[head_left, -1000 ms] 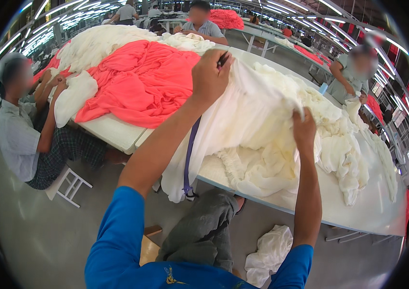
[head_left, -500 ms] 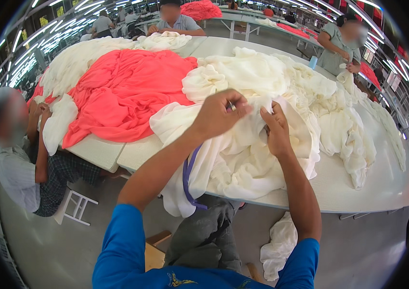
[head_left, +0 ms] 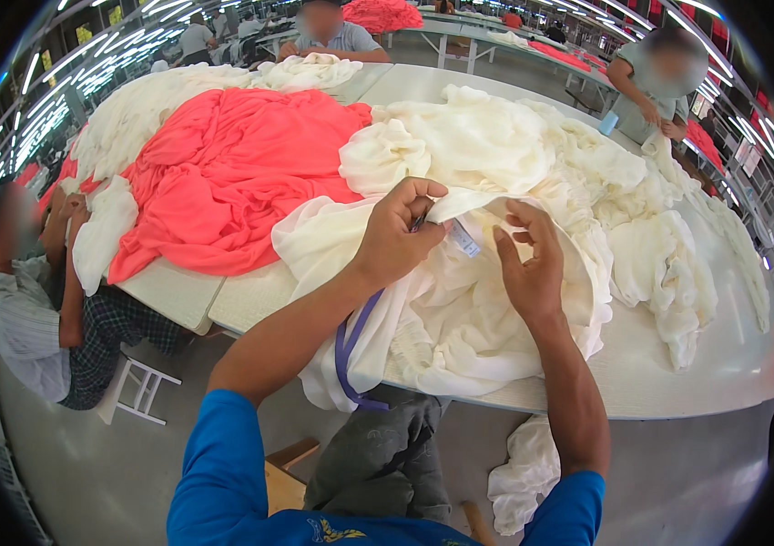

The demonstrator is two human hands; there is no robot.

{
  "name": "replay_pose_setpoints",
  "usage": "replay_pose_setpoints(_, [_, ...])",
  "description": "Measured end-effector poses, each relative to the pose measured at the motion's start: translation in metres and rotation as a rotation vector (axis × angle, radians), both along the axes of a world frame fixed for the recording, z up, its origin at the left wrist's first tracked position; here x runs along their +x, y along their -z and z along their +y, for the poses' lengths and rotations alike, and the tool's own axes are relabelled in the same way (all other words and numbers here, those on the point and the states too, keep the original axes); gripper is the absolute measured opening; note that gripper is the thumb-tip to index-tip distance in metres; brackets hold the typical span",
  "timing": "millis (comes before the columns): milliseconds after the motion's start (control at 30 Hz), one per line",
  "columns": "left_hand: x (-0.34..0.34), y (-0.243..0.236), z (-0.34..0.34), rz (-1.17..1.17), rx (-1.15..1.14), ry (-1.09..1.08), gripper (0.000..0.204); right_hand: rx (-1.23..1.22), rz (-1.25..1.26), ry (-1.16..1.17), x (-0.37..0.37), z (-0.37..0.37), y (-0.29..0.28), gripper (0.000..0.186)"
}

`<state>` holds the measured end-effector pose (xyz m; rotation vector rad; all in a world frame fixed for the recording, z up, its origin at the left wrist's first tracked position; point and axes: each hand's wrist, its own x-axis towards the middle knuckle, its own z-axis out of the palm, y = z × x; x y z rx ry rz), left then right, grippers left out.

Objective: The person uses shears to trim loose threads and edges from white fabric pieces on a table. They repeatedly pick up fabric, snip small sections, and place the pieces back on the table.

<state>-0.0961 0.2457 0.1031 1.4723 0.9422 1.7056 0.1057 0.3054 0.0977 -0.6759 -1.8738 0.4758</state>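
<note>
Over the near side of the table I have a cream-white garment (head_left: pixel 469 318) spread in loose folds. My left hand (head_left: pixel 401 235) is closed, its thumb and fingers pinching an edge of this garment. A small dark object (head_left: pixel 418 222) shows between those fingers, too small to name. Beside the pinch, a small white label (head_left: pixel 464 239) hangs from the fabric. My right hand (head_left: pixel 533 264) is just right of the label, fingers spread and curved, with no cloth visibly gripped. A purple strap (head_left: pixel 348 350) hangs at the garment's left, over the table edge.
A coral-red fabric heap (head_left: pixel 232 173) lies left, and more cream garments (head_left: pixel 487 136) are piled behind and to the right. People work at the left, far side and far right. White cloth (head_left: pixel 525 473) lies on the floor below the table (head_left: pixel 678 387).
My right hand has opened and come away from the fabric, lower and a little right. My left hand now pinches the garment's edge, and the label has come into view.
</note>
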Motion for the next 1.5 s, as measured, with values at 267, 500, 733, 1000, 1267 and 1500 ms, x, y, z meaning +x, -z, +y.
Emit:
replay_pose_setpoints(267, [-0.008, 0.001, 0.001, -0.032, -0.069, 0.000, 0.018, 0.294, -0.313, 0.441, 0.011, 0.026, 0.009, 0.038])
replay_pose_setpoints(500, [-0.022, 0.001, 0.009, -0.236, -0.143, -0.052, 0.028, -0.243, -0.153, 0.149, 0.028, 0.040, -0.007, 0.012])
replay_pose_setpoints(733, [-0.029, -0.002, 0.016, -0.486, -0.177, -0.003, 0.025, -0.748, 0.375, -0.664, 0.040, 0.037, -0.012, 0.013])
replay_pose_setpoints(1000, [-0.043, -0.003, 0.018, -0.480, -0.152, -0.041, 0.019, -0.730, 0.370, -0.561, 0.033, 0.023, -0.020, 0.024])
replay_pose_setpoints(1267, [-0.071, 0.003, 0.036, -0.629, -0.084, -0.315, 0.023, -0.168, -0.301, -0.009, 0.028, 0.032, 0.002, 0.022])
replay_pose_setpoints(1500, [-0.076, 0.009, 0.039, -0.261, 0.089, -0.657, 0.011, -0.586, -0.213, 0.037, 0.028, 0.036, -0.007, 0.020])
